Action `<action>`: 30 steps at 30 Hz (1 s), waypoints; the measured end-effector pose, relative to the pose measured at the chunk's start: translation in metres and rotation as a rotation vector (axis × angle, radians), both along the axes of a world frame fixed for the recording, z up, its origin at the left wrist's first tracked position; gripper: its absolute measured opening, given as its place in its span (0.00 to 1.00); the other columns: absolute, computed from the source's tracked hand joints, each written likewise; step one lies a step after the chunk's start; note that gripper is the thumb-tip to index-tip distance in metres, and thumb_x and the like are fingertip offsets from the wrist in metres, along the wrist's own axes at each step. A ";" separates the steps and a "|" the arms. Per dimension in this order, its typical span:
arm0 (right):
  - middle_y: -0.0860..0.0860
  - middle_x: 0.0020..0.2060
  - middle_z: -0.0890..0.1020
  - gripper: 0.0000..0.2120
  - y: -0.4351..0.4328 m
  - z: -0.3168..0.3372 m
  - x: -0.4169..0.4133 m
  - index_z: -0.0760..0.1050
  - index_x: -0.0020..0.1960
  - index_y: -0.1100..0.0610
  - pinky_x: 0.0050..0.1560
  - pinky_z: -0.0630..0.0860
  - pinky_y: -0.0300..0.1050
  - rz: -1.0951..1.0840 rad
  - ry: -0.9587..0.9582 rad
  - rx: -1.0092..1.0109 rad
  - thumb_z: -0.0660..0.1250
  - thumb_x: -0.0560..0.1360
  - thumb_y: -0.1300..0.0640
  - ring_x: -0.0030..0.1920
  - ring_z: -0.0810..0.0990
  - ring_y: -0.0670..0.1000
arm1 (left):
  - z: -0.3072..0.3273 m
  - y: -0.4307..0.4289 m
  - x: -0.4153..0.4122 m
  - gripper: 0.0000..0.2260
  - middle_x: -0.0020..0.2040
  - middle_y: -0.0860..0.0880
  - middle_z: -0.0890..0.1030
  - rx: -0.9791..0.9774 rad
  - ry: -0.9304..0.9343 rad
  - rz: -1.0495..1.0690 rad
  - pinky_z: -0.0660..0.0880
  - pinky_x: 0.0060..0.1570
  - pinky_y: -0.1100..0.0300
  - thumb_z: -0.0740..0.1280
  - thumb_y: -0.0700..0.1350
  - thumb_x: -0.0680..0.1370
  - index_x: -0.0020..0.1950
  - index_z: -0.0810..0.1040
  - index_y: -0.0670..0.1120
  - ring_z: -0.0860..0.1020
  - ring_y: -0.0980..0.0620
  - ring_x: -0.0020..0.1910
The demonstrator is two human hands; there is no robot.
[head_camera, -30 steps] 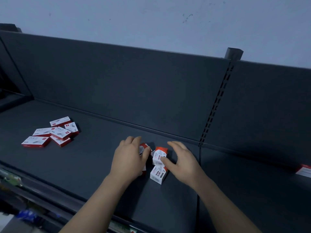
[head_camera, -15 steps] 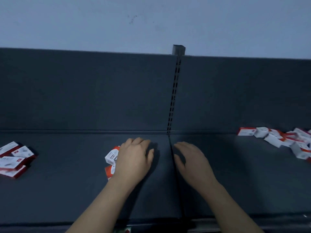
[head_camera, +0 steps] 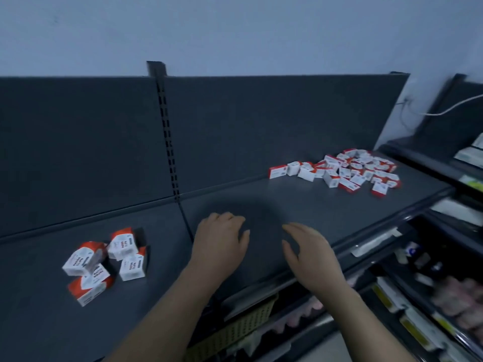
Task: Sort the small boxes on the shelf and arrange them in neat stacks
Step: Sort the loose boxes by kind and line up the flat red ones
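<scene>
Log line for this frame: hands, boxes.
left hand: open, empty | right hand: open, empty | box cluster: left of hands, jumbled | box pile: far right, loose

Shelf board: plain dark charcoal grey, with a darker, soft-edged shadow patch near the middle.
Back panel: the same charcoal grey, no pattern.
Upright: blackish grey, with a column of small dark slots running down it.
Wall: pale blue-grey, plain.
Near boxes: white with orange-red tops and rows of dark print (too blurred to read).
Far pile of boxes: white with red sides and edges.
Basket: dull yellow-green, open lattice.
Cable: white.
Lower-shelf goods: blurred pink.
Shelf-edge strips: yellow.
</scene>
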State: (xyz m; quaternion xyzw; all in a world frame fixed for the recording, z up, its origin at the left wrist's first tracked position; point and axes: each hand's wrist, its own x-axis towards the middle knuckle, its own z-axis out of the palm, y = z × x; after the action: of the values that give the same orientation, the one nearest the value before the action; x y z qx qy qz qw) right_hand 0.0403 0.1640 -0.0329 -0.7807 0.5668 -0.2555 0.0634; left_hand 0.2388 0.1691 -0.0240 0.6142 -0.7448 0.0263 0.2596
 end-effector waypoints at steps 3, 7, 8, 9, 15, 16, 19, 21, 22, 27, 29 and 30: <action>0.48 0.61 0.78 0.18 -0.001 0.002 -0.035 0.74 0.66 0.54 0.64 0.70 0.48 -0.055 0.004 0.002 0.63 0.77 0.55 0.62 0.75 0.50 | 0.006 -0.011 -0.031 0.16 0.57 0.52 0.79 0.023 -0.007 -0.047 0.70 0.54 0.57 0.57 0.53 0.80 0.62 0.77 0.49 0.74 0.49 0.55; 0.45 0.57 0.80 0.17 -0.007 0.008 -0.081 0.75 0.64 0.52 0.59 0.73 0.47 -0.132 0.016 -0.023 0.63 0.76 0.56 0.57 0.77 0.48 | 0.010 -0.029 -0.076 0.15 0.55 0.51 0.79 0.036 -0.026 -0.080 0.71 0.53 0.55 0.58 0.53 0.80 0.59 0.78 0.48 0.74 0.48 0.53; 0.45 0.56 0.80 0.16 -0.010 0.010 -0.093 0.75 0.62 0.51 0.58 0.74 0.47 -0.146 0.016 -0.029 0.63 0.75 0.56 0.54 0.77 0.48 | 0.010 -0.034 -0.088 0.15 0.55 0.51 0.79 0.041 -0.021 -0.086 0.71 0.53 0.55 0.59 0.53 0.79 0.59 0.78 0.48 0.75 0.48 0.53; 0.44 0.54 0.80 0.15 -0.014 0.011 -0.106 0.76 0.62 0.51 0.56 0.74 0.46 -0.155 0.014 -0.030 0.63 0.76 0.56 0.52 0.77 0.47 | 0.011 -0.039 -0.101 0.15 0.54 0.51 0.80 0.044 -0.015 -0.090 0.72 0.53 0.54 0.59 0.53 0.79 0.59 0.78 0.48 0.75 0.48 0.53; 0.45 0.57 0.80 0.16 -0.046 0.015 -0.187 0.74 0.64 0.52 0.60 0.73 0.48 -0.172 0.010 -0.001 0.62 0.77 0.54 0.58 0.76 0.49 | 0.015 -0.074 -0.173 0.15 0.55 0.51 0.80 0.080 -0.011 -0.068 0.72 0.54 0.55 0.59 0.53 0.79 0.60 0.78 0.48 0.74 0.48 0.54; 0.46 0.59 0.79 0.17 -0.052 0.015 -0.200 0.74 0.65 0.53 0.62 0.73 0.48 -0.176 0.013 0.003 0.62 0.77 0.54 0.60 0.76 0.49 | 0.016 -0.081 -0.184 0.15 0.56 0.51 0.79 0.085 -0.014 -0.061 0.72 0.54 0.55 0.59 0.53 0.79 0.61 0.77 0.48 0.74 0.48 0.55; 0.47 0.62 0.78 0.19 -0.071 0.012 -0.231 0.72 0.67 0.55 0.64 0.70 0.47 -0.170 0.019 0.019 0.62 0.78 0.53 0.61 0.75 0.49 | 0.015 -0.098 -0.212 0.16 0.57 0.51 0.79 0.096 -0.025 -0.037 0.71 0.55 0.56 0.59 0.54 0.79 0.63 0.76 0.49 0.74 0.49 0.57; 0.48 0.64 0.76 0.19 -0.082 0.010 -0.245 0.71 0.68 0.55 0.66 0.67 0.44 -0.164 0.022 0.035 0.61 0.78 0.53 0.62 0.74 0.49 | 0.014 -0.107 -0.226 0.17 0.59 0.51 0.78 0.112 -0.035 -0.024 0.70 0.56 0.56 0.59 0.54 0.79 0.64 0.75 0.49 0.74 0.49 0.58; 0.48 0.64 0.76 0.19 -0.088 0.009 -0.251 0.71 0.68 0.55 0.66 0.65 0.43 -0.164 0.029 0.041 0.61 0.78 0.53 0.63 0.73 0.49 | 0.013 -0.112 -0.231 0.17 0.59 0.51 0.78 0.120 -0.043 -0.017 0.70 0.56 0.57 0.59 0.54 0.79 0.65 0.74 0.50 0.74 0.49 0.58; 0.50 0.66 0.74 0.20 -0.120 0.006 -0.274 0.70 0.69 0.56 0.66 0.65 0.43 -0.191 0.017 0.085 0.61 0.79 0.53 0.66 0.71 0.49 | 0.012 -0.143 -0.249 0.19 0.62 0.50 0.76 0.160 -0.042 0.000 0.70 0.59 0.56 0.60 0.54 0.79 0.68 0.71 0.49 0.72 0.49 0.60; 0.50 0.66 0.74 0.20 -0.132 0.004 -0.281 0.70 0.69 0.56 0.67 0.65 0.44 -0.212 0.000 0.104 0.62 0.78 0.53 0.66 0.71 0.50 | 0.013 -0.158 -0.257 0.19 0.64 0.50 0.75 0.178 -0.039 -0.008 0.69 0.61 0.55 0.60 0.54 0.79 0.69 0.70 0.50 0.71 0.49 0.63; 0.50 0.66 0.74 0.20 -0.140 0.003 -0.285 0.70 0.69 0.56 0.67 0.66 0.44 -0.222 -0.007 0.112 0.62 0.78 0.53 0.66 0.71 0.49 | 0.013 -0.167 -0.261 0.20 0.65 0.50 0.74 0.181 -0.043 -0.014 0.68 0.62 0.55 0.59 0.54 0.79 0.69 0.70 0.50 0.70 0.49 0.64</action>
State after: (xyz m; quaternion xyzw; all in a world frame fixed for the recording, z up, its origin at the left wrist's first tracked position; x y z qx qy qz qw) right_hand -0.2443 0.0245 -0.0301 -0.7075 0.6628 -0.2317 0.0802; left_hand -0.0220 0.0020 -0.0109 0.6292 -0.7538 -0.0296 0.1872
